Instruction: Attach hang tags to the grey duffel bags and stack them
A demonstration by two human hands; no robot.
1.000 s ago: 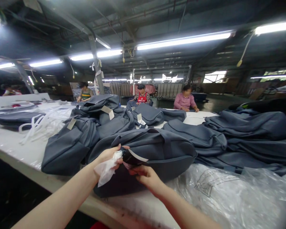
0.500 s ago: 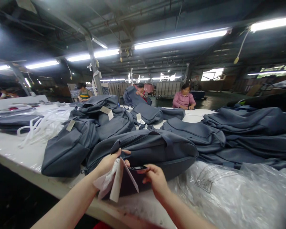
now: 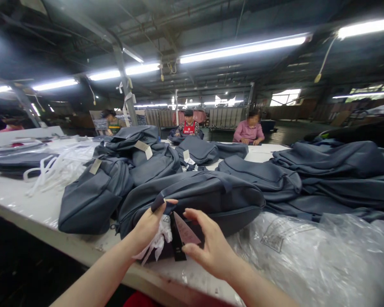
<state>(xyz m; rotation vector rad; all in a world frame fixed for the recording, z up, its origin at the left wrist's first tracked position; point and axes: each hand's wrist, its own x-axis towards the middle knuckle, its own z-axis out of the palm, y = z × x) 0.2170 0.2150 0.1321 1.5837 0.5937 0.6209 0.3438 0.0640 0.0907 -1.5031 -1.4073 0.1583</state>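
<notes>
A dark blue fabric bag lies on its side right before me on the table. My left hand is closed on the bag's strap at its left end. Below those fingers hang a black tag, a pinkish-white folded tag and crumpled white paper. Beside the tags, my right hand is open, thumb and fingers apart, its thumb tip close to the black tag. Whether that thumb touches it I cannot tell.
More dark blue bags crowd the white table, stacked at right. Clear plastic bags lie at front right, white straps at left. Co-workers sit across the table.
My right hand has let go of the black tag and opened. The tags now hang down, turned to another side. Across the table, a co-worker has lowered a bag.
</notes>
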